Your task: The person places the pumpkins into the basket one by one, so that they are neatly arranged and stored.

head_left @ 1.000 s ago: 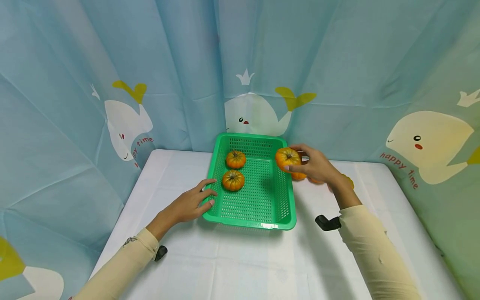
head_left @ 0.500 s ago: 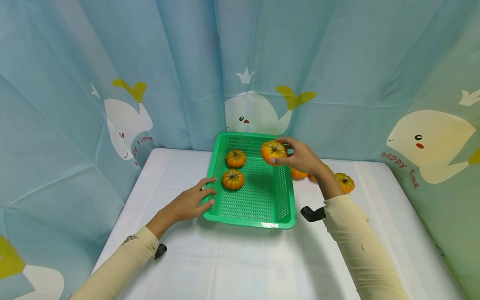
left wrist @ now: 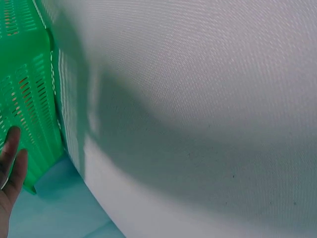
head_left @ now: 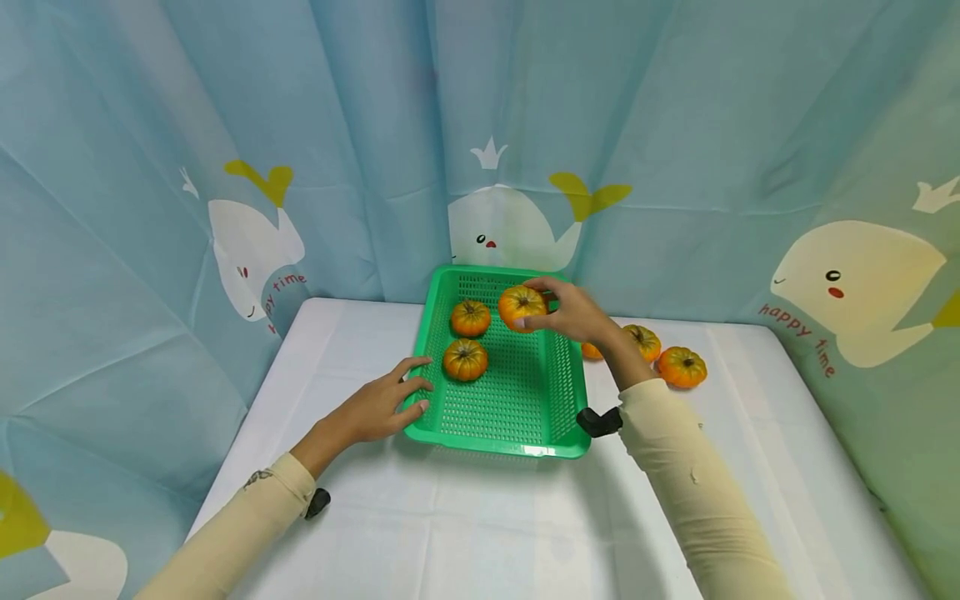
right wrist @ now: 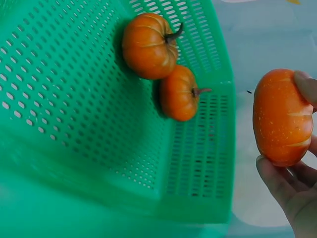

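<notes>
A small orange pumpkin (head_left: 522, 308) with yellow-green streaks is gripped between the thumb and fingers of my right hand (head_left: 573, 312). It is held over the far right part of a green perforated plastic basket (head_left: 585, 408), and in the right wrist view its smooth orange underside shows. Two similar pumpkins lie inside the basket along its left side, the rear pumpkin (head_left: 470, 318) and the front pumpkin (head_left: 465, 360), both with dark stems. At the basket's left rim, my left hand (head_left: 382, 406) has its fingers spread, fingertips right at the edge.
More pumpkins sit on the white-covered table (head_left: 480, 533) right of the basket: one (head_left: 682, 367) farthest right, another (head_left: 642, 342) behind my right forearm, and one (head_left: 592, 351) partly hidden at the basket's wall. A blue whale-print curtain (head_left: 675, 250) hangs behind.
My right hand has carried its pumpkin leftward, from the basket's right rim to over the inside. Pumpkins behind that arm have come into view. The left hand has stayed put.
</notes>
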